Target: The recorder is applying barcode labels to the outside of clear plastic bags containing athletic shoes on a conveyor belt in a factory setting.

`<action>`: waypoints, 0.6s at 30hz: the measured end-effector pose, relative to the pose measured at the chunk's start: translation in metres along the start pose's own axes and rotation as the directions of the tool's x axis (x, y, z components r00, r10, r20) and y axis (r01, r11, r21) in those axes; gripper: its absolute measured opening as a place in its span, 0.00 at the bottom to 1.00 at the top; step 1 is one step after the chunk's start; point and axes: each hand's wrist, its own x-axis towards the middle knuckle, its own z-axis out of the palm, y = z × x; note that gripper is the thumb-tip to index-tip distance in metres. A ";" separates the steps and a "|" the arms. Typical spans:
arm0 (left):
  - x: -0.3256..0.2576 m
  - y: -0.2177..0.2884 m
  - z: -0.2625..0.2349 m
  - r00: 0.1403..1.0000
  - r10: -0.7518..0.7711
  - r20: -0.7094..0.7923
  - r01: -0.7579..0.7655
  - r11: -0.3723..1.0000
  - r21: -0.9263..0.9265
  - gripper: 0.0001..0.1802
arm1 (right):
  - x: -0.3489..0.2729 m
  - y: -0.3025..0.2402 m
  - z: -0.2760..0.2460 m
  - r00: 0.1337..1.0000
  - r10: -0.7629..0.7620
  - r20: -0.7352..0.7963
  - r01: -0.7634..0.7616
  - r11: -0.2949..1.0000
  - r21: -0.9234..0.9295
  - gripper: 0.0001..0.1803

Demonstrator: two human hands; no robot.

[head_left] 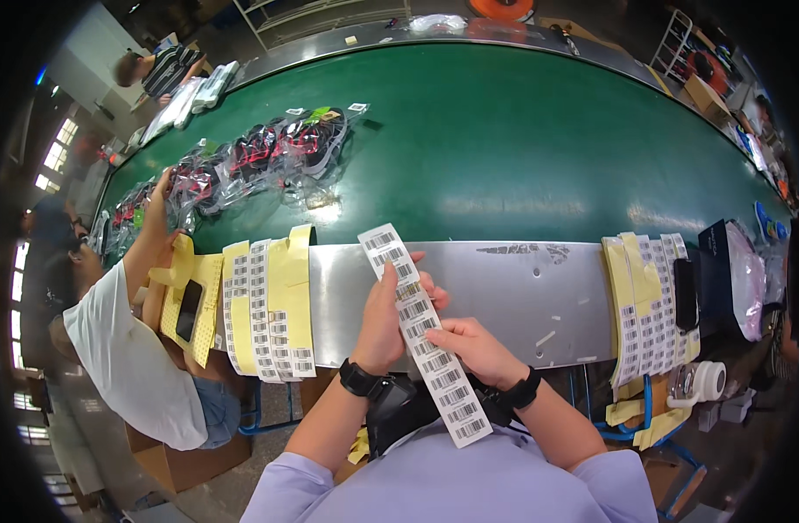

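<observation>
A long white strip of barcode labels (434, 362) slants in front of me, its far end over the metal table edge and its near end close to my body. My left hand (382, 327) is closed on its upper part, with the thumb lying on the face and fingertips showing past the right edge. Lower down, my right hand (478, 349) pinches the strip's right edge, thumb on top; its other fingers are partly hidden. Black bands circle both wrists.
Yellow-backed label sheets (268, 305) hang over the metal edge (486, 288) at left, and more label sheets (652, 305) at right beside a black phone-like object (685, 295). Bagged shoes (303, 144) lie on the green belt (504, 139). A co-worker's arm (151, 218) reaches toward them.
</observation>
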 end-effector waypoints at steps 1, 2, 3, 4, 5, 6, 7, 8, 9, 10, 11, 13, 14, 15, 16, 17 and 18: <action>0.003 0.002 0.003 0.999 0.046 -0.013 -0.045 0.997 0.070 0.29 | -0.001 0.000 -0.002 1.000 0.011 -0.007 -0.011 1.000 -0.015 0.15; 0.006 -0.001 0.007 0.994 0.102 -0.049 -0.091 0.980 0.178 0.28 | -0.004 -0.003 0.000 0.994 -0.076 -0.075 0.071 0.996 -0.062 0.15; 0.010 -0.004 0.011 0.984 0.160 -0.081 -0.131 0.949 0.286 0.28 | -0.004 -0.003 -0.003 0.975 -0.202 -0.097 0.182 0.966 -0.183 0.15; 0.012 -0.007 0.016 0.969 0.221 -0.107 -0.163 0.905 0.392 0.28 | -0.004 -0.001 -0.007 0.939 -0.329 -0.102 0.286 0.910 -0.301 0.16; 0.014 -0.007 0.020 0.969 0.219 -0.118 -0.149 0.891 0.428 0.29 | -0.005 -0.001 -0.012 0.887 -0.452 -0.092 0.379 0.827 -0.415 0.16; 0.015 -0.006 0.025 0.967 0.217 -0.130 -0.134 0.876 0.464 0.30 | -0.008 -0.005 -0.017 0.905 -0.419 -0.078 0.358 0.845 -0.398 0.15; 0.017 -0.006 0.031 0.966 0.216 -0.142 -0.119 0.859 0.498 0.31 | -0.012 -0.010 -0.021 0.920 -0.386 -0.063 0.335 0.861 -0.383 0.14; 0.018 -0.007 0.040 0.959 0.225 -0.173 -0.114 0.864 0.491 0.31 | -0.019 -0.014 -0.027 0.935 -0.351 -0.053 0.307 0.876 -0.373 0.14; 0.020 -0.009 0.049 0.951 0.234 -0.203 -0.110 0.868 0.483 0.31 | -0.026 -0.019 -0.032 0.971 -0.235 -0.051 0.219 0.953 -0.211 0.14; 0.023 -0.011 0.058 0.942 0.242 -0.232 -0.107 0.873 0.475 0.31 | -0.034 -0.023 -0.036 0.993 -0.117 -0.030 0.115 0.992 -0.046 0.14; 0.027 -0.012 0.066 0.941 0.239 -0.238 -0.114 0.890 0.442 0.31 | -0.042 -0.028 -0.042 1.000 -0.004 0.008 0.003 0.994 0.114 0.13; 0.035 -0.015 0.081 0.942 0.231 -0.246 -0.128 0.920 0.371 0.31 | -0.050 -0.028 -0.056 0.999 -0.039 -0.009 0.040 0.996 0.076 0.13; 0.039 -0.015 0.084 0.945 0.240 -0.224 -0.142 0.915 0.379 0.31 | -0.054 -0.026 -0.060 0.999 -0.054 -0.008 0.054 0.997 0.063 0.13; 0.043 -0.017 0.090 0.935 0.262 -0.241 -0.152 0.907 0.393 0.31 | -0.060 -0.028 -0.064 0.998 -0.058 -0.014 0.058 0.997 0.049 0.14; 0.048 -0.019 0.098 0.924 0.283 -0.257 -0.162 0.899 0.407 0.31 | -0.068 -0.031 -0.067 0.998 -0.062 -0.021 0.063 0.997 0.035 0.14; 0.053 -0.020 0.104 0.914 0.306 -0.268 -0.175 0.890 0.420 0.31 | -0.073 -0.035 -0.071 0.997 -0.072 -0.029 0.072 0.997 0.019 0.15; 0.059 -0.021 0.107 0.903 0.352 -0.245 -0.222 0.872 0.436 0.30 | -0.078 -0.037 -0.075 0.997 -0.072 -0.035 0.071 0.997 -0.021 0.15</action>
